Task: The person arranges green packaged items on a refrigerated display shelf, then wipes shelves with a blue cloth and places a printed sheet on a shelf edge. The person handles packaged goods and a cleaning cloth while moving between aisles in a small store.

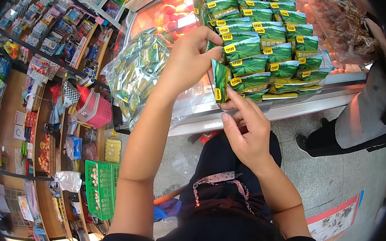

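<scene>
Rows of small green snack packets (pixel 244 48) with yellow labels stand packed in a clear tray on top of a display case. At the tray's left front corner one packet (pixel 220 80) stands on its side along the edge. My left hand (pixel 192 55) is at the tray's left side, thumb and forefinger curled at the packets just above that corner packet. What lies between its fingertips is hidden. My right hand (pixel 248 130) reaches up from below, its forefinger touching the corner packet's lower end, the thumb held apart. Left of the tray lies a clear plastic bag (pixel 140 69) full of similar green packets.
The glass display case (pixel 292 100) with lit red fruit spans the front. Shelves of goods (pixel 54 37) line the left, with a pink basket (pixel 97 109) and a green crate (pixel 99 188) holding eggs. Another person's leg (pixel 365 114) stands at the right.
</scene>
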`<state>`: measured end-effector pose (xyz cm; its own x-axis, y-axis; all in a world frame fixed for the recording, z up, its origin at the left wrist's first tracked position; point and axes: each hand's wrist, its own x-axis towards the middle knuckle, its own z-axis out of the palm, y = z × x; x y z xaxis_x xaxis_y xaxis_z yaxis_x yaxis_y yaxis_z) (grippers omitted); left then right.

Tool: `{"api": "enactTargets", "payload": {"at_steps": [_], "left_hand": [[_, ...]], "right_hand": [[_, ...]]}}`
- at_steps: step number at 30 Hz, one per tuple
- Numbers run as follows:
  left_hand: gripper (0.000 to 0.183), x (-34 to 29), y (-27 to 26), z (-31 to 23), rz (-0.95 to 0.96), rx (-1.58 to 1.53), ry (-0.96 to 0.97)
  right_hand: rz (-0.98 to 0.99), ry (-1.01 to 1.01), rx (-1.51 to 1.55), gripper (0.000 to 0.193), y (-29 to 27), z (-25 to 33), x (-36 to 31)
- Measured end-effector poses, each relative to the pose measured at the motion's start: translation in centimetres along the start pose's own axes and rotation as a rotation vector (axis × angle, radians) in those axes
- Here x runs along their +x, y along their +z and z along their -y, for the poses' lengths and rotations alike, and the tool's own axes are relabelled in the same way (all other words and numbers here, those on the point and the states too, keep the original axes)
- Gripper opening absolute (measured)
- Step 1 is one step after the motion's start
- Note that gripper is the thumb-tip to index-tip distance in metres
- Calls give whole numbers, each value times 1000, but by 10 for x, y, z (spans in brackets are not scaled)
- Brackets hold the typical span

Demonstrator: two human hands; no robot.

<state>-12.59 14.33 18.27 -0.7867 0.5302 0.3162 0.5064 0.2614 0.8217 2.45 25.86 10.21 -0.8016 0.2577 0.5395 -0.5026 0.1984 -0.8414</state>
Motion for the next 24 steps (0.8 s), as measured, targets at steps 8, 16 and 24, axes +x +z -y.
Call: {"api": "enactTargets", "payload": {"at_steps": [8, 16, 24], "left_hand": [[20, -26, 0, 2, -345, -162, 129], [62, -31, 11, -9, -146, 427, 617], [53, -33, 15, 1, -34, 417, 393]], "right_hand": [[-12, -32, 22, 41, -1, 0, -1], [-73, -123, 15, 20, -4, -4, -4], [-60, -110, 36, 19, -4, -8, -10]]}}
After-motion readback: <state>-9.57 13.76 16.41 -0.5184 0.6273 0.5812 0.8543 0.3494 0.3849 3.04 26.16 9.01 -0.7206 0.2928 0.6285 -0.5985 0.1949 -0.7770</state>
